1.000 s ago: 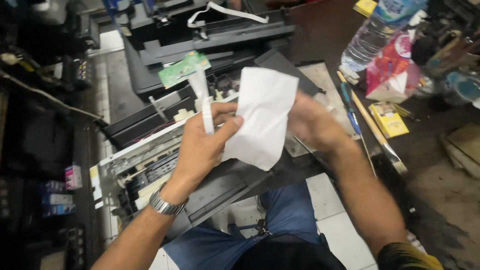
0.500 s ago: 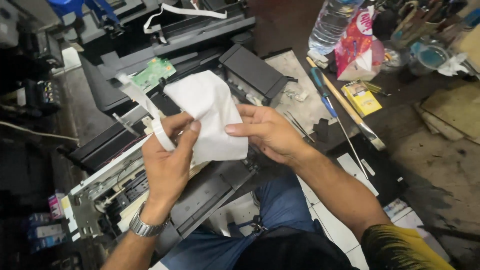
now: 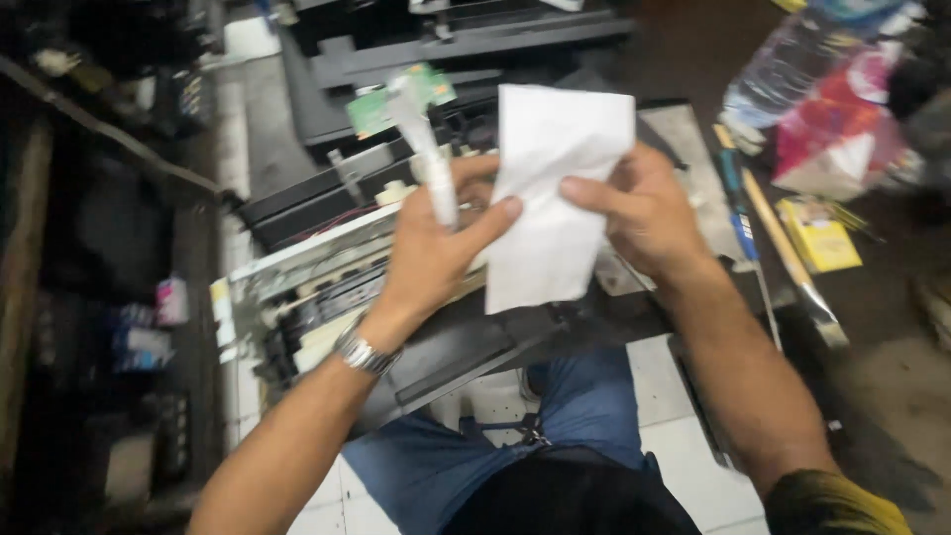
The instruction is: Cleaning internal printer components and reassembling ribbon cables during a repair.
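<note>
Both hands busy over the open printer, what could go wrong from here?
1. The left hand pinches both the white ribbon strip and the white paper; a tug could strain the strip where it meets the green circuit board.
2. The paper, also held by the right hand, hangs over the opened printer and could snag or tear on exposed parts.

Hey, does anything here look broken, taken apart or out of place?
Yes. The printer on the lap is opened up, its inner parts bare, and a green circuit board hangs loose above it. Both hands hold a white paper.
</note>
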